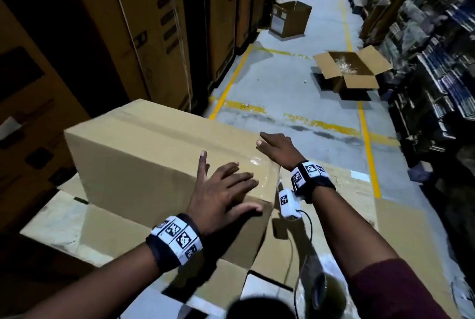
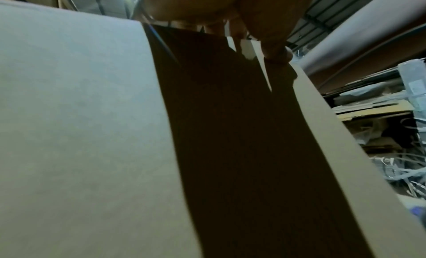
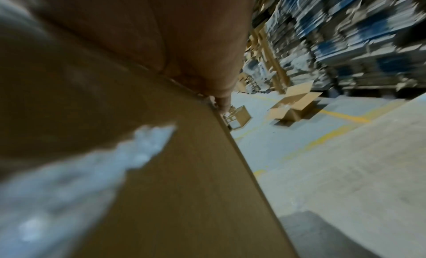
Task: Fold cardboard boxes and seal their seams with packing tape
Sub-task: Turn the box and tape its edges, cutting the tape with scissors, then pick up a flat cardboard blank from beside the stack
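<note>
A closed brown cardboard box [image 1: 144, 154] lies on flattened cardboard [image 1: 77, 223]. A strip of clear packing tape [image 1: 259, 164] shines along its top seam and runs over the near right end. My left hand [image 1: 226, 190] lies flat with spread fingers on the box's near right corner, beside the tape. My right hand [image 1: 275, 146] rests with straight fingers on the box's right top edge and holds nothing. In the left wrist view the box [image 2: 69, 116] fills the picture under my fingertips [image 2: 274, 48]. The right wrist view shows my palm [image 3: 184, 43] against the box [image 3: 184, 189].
An open box [image 1: 352, 69] with clear plastic inside sits on the concrete floor ahead, and another box [image 1: 290, 19] stands farther down the aisle. Tall cartons [image 1: 154, 23] wall the left, stocked shelves [image 1: 437, 61] the right. Yellow lines [image 1: 367, 144] mark the floor.
</note>
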A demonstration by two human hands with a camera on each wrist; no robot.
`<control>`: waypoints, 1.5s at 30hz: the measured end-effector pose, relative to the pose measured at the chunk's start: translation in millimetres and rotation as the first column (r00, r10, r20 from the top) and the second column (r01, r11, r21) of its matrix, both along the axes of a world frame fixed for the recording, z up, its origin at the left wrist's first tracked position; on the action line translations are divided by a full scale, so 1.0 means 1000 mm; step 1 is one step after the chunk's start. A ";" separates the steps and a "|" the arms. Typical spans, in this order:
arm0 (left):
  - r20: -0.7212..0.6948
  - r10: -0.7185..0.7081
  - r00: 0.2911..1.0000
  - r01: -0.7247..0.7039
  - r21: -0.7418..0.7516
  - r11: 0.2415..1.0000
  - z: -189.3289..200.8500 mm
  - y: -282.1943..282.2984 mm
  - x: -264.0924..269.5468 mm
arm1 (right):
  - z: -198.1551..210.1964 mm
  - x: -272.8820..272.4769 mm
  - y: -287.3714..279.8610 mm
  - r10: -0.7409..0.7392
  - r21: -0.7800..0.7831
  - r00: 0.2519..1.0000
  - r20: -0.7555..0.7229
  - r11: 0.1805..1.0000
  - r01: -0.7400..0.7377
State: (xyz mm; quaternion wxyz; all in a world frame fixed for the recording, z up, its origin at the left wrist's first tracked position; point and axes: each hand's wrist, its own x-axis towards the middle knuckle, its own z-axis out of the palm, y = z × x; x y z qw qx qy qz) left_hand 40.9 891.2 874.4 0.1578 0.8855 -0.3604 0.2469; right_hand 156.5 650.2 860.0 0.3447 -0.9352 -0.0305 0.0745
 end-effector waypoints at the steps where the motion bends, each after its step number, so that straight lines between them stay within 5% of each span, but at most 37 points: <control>1: -0.015 0.001 1.000 -0.001 -0.020 1.000 0.005 -0.004 0.013 | 0.005 0.001 -0.003 -0.030 0.016 0.999 -0.017 0.999 0.030; 8: -0.275 -0.064 0.959 0.064 -0.009 0.998 0.014 -0.035 0.102 | 0.019 -0.041 -0.030 -0.285 0.406 0.913 -0.293 0.827 0.389; 10: -0.349 -0.089 0.933 0.130 0.097 0.987 0.002 -0.033 0.111 | 0.024 -0.064 -0.033 -0.234 0.299 0.896 -0.378 0.885 0.357; 12: -0.428 -0.076 0.901 0.188 0.225 0.956 -0.015 -0.023 0.115 | 0.029 -0.089 -0.033 -0.108 0.067 0.894 -0.435 0.986 0.152; 14: -0.480 -0.039 0.877 0.218 0.324 0.921 -0.029 -0.012 0.115 | 0.024 -0.110 -0.029 0.001 -0.115 0.892 -0.452 0.992 -0.060; 19: -0.387 -0.181 0.904 0.357 0.452 0.817 -0.043 0.025 0.088 | 0.003 -0.134 -0.009 -0.310 -0.305 0.936 -0.169 0.919 0.249; 21: -0.264 -0.234 0.936 0.341 0.511 0.789 -0.051 0.043 0.086 | 0.002 -0.140 -0.004 -0.378 -0.252 0.919 -0.112 0.905 0.342; 23: -0.190 -0.214 0.958 0.280 0.461 0.842 -0.047 0.058 0.095 | 0.005 -0.144 0.001 -0.415 -0.206 0.910 -0.019 0.892 0.403; 28: -0.035 -0.275 0.961 0.276 0.023 0.961 0.012 0.080 0.139 | 0.014 -0.151 0.011 -0.573 -0.001 0.808 0.139 0.815 0.579; 32: 0.121 -0.078 0.990 0.099 -0.176 0.979 0.092 0.071 0.169 | 0.030 -0.163 0.035 -0.760 0.609 0.650 0.000 0.515 0.603; 34: 0.171 -0.017 0.985 0.055 -0.221 0.974 0.134 0.062 0.183 | 0.036 -0.172 0.049 -0.775 0.683 0.630 -0.054 0.431 0.589; 36: 0.141 0.009 0.990 0.016 -0.174 0.985 0.168 0.051 0.192 | 0.042 -0.180 0.058 -0.807 0.704 0.587 -0.063 0.381 0.600; 39: 0.055 0.027 0.998 -0.026 -0.033 0.999 0.200 0.022 0.207 | 0.063 -0.185 0.057 -0.822 0.685 0.570 0.013 0.423 0.594; 45: -0.112 0.048 0.993 -0.029 0.164 0.986 0.169 -0.056 0.232 | 0.087 -0.184 0.029 -0.774 0.682 0.631 0.051 0.488 0.545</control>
